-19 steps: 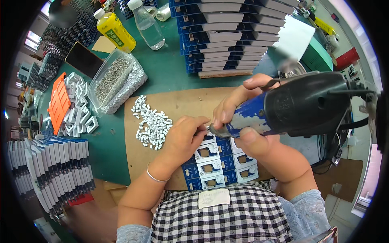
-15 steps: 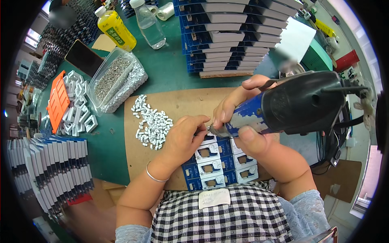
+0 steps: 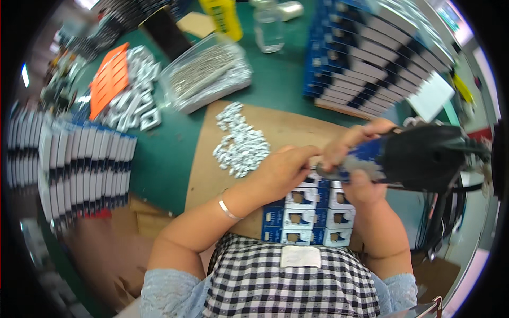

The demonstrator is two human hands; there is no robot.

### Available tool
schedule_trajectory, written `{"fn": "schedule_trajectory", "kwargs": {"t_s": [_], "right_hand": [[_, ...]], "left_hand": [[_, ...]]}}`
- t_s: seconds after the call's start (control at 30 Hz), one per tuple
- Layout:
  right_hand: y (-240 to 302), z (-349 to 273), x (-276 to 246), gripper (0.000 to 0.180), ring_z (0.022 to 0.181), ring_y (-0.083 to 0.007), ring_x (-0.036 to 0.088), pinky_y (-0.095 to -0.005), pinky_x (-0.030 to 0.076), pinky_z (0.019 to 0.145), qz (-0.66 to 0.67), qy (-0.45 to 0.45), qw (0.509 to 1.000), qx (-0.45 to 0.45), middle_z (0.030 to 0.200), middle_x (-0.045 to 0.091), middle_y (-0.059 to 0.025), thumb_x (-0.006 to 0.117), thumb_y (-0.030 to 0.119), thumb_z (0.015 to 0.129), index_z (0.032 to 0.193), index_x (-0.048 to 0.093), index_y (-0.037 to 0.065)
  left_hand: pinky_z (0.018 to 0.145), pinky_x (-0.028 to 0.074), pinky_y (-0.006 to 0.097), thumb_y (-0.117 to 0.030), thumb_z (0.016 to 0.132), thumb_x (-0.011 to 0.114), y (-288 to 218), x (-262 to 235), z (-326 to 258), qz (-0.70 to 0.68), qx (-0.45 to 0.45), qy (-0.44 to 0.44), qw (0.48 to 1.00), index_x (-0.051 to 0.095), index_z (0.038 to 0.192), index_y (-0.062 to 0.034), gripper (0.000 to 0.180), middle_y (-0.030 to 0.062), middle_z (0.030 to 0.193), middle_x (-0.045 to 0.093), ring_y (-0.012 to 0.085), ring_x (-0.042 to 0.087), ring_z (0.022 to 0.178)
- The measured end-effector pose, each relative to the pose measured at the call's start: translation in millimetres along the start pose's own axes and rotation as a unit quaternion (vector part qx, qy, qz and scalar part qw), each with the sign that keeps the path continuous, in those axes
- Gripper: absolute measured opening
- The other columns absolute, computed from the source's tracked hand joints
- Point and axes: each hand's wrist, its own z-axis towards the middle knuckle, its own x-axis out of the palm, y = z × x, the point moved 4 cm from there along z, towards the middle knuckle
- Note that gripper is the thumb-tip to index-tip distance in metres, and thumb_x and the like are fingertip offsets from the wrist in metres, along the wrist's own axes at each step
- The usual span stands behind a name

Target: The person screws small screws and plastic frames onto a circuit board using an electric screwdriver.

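My right hand point(image 3: 367, 192) is wrapped round a blue and black power screwdriver point(image 3: 424, 158), held nearly level with its nose to the left. My left hand point(image 3: 283, 170) meets that nose, fingertips pinched together; whatever lies between them is hidden. Beneath both hands, blue panels with white square frames point(image 3: 298, 218) lie in rows on a brown board point(image 3: 302, 123). To the left of my left hand is a loose heap of small white plastic pieces point(image 3: 243, 146). The picture is slightly blurred.
Beyond the heap stands a clear plastic tub point(image 3: 183, 108) of metal screws and white pieces. White frames point(image 3: 139, 100) and an orange slotted panel point(image 3: 110, 77) lie left of it. Tall stacks of blue-white panels rise at left point(image 3: 87, 175) and far right point(image 3: 376, 63). Bottles point(image 3: 269, 33) stand behind.
The view has turned and shifted, so the table things sit differently in the picture. Both hands remain together at the screwdriver's nose, and my right hand still grips the tool.
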Motion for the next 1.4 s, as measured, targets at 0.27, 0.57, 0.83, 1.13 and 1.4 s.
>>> {"fn": "schedule_trajectory", "kwargs": {"t_s": [0.27, 0.57, 0.83, 1.13, 1.4], "right_hand": [[-4, 6, 13, 0.06, 0.07, -0.0174, 0.061, -0.0275, 0.052, 0.062, 0.082, -0.018, 0.996, -0.016, 0.083, 0.059, -0.0117, 0.074, 0.024, 0.082, 0.122, 0.034, 0.004], [-7, 10, -8, 0.066, 0.066, -0.0219, 0.058, -0.0355, 0.051, 0.065, 0.169, -0.101, 0.979, 0.051, 0.08, 0.054, -0.0105, 0.069, 0.034, 0.081, 0.129, 0.033, 0.006], [13, -2, -38, 0.061, 0.068, -0.0191, 0.053, -0.0348, 0.044, 0.067, 0.193, -0.153, 0.969, -0.009, 0.082, 0.05, -0.0067, 0.059, 0.041, 0.085, 0.132, 0.038, 0.009], [7, -23, -37, 0.064, 0.063, -0.0227, 0.058, -0.0384, 0.05, 0.065, 0.21, -0.219, 0.953, 0.024, 0.077, 0.053, -0.0082, 0.066, 0.039, 0.081, 0.129, 0.036, 0.01], [10, -37, -52, 0.062, 0.065, -0.0241, 0.062, -0.0397, 0.054, 0.065, 0.219, -0.234, 0.947, 0.0, 0.078, 0.056, -0.0103, 0.067, 0.034, 0.081, 0.128, 0.036, 0.008]], "left_hand": [[0.075, 0.05, 0.039, -0.005, 0.078, 0.068, 2, -1, -2, -0.009, -0.02, -0.008, 1.0, 0.055, 0.123, -0.0097, 0.046, 0.0086, 0.086, 0.065, 0.0294, 0.061, 0.084], [0.079, 0.05, 0.041, -0.006, 0.08, 0.068, -5, -34, -8, 0.129, 0.114, -0.101, 0.98, 0.06, 0.117, -0.0084, 0.038, 0.0107, 0.097, 0.065, 0.031, 0.061, 0.087], [0.073, 0.05, 0.037, -0.006, 0.08, 0.069, 74, -138, -43, 0.266, -0.09, -0.134, 0.95, 0.068, 0.088, -0.0033, 0.008, 0.01, 0.083, 0.064, 0.0285, 0.062, 0.081], [0.072, 0.048, 0.041, -0.004, 0.076, 0.067, 65, -130, -42, 0.364, -0.027, -0.071, 0.928, 0.059, 0.08, -0.0054, 0.009, 0.011, 0.084, 0.059, 0.0322, 0.057, 0.083], [0.067, 0.053, 0.03, 0.003, 0.077, 0.07, 21, -107, -26, 0.214, -0.058, -0.113, 0.969, 0.067, 0.092, -0.0027, 0.016, 0.0107, 0.088, 0.067, 0.0227, 0.066, 0.076]]}}
